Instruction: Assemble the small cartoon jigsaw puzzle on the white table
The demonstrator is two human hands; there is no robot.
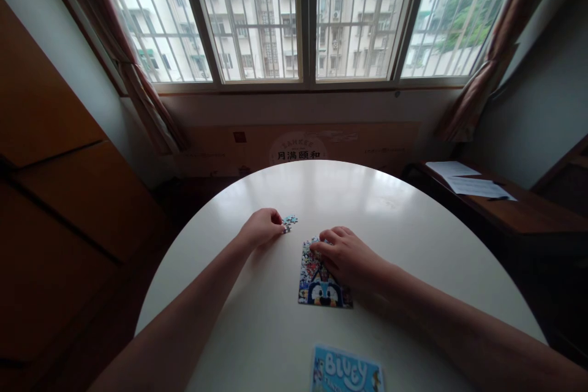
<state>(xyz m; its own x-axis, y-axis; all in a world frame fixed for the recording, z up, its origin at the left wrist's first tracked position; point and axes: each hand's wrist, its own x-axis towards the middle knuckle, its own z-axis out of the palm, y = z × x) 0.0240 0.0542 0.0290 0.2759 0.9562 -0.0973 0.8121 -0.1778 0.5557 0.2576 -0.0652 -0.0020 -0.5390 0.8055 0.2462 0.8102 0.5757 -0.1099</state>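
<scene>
On the white round table, a partly assembled jigsaw puzzle [325,293] with a blue cartoon dog face lies near the middle. My right hand [346,251] rests over its upper right part, fingers bent and spread, and hides some of it. To the left, my left hand [263,226] has its thumb and fingertips pinched together at a small group of loose puzzle pieces [291,219]. Whatever is between those fingertips is too small to make out. A light blue Bluey box or card [346,372] lies below the puzzle, cut off by the bottom edge.
The curved far edge of the white table [316,166] faces a wall under a barred window. Wooden cabinets [50,196] stand at the left. A brown side table [482,211] at the right holds papers [478,186] and a pen.
</scene>
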